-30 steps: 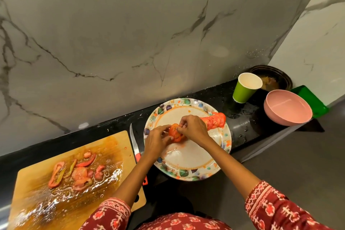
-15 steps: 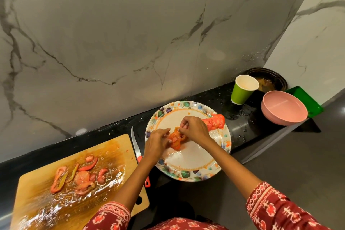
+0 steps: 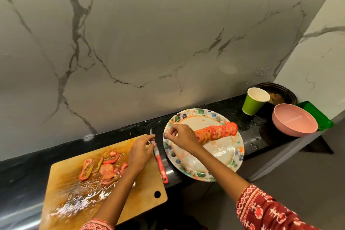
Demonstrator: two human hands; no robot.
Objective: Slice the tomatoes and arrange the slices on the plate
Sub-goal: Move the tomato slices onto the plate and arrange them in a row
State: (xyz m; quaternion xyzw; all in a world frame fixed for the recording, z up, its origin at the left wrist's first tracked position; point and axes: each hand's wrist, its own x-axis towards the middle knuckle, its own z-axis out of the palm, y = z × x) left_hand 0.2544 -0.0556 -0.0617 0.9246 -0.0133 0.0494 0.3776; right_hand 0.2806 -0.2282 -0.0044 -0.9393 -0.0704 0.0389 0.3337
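Worktop [image 3: 214, 113] is a narrow black strip hard against the marble wall [image 3: 149, 33]; front edge drops off just below the plate and board. Cutting board [image 3: 145, 183] sits left, wet, its near corner overhanging the front edge. Plate [image 3: 237, 147] sits right of it, near rim also past the edge. Knife [image 3: 158, 157] lies in the slim gap between board and plate, red handle toward the person, blade tip toward the wall. Right of the plate: green cup [image 3: 253, 101], pink bowl [image 3: 294, 119], dark pot [image 3: 280, 91], green tray [image 3: 317, 115], packed close in the corner, little free room there.

Tomato slices [image 3: 216, 131] lie in an overlapping row across the plate's far half, running from mid-plate to the right rim. Tomato scraps [image 3: 100, 167] lie on the board.

Right hand [image 3: 183, 136] hovers over the plate's left side, fingers curled with thumb and forefinger tips together near the left rim; can't tell if anything is pinched. The row's left end sits just beside this hand's knuckles. Left hand [image 3: 141, 152] is over the board's right edge, fingers loosely extended, tips at the knife blade, well apart from the slices.
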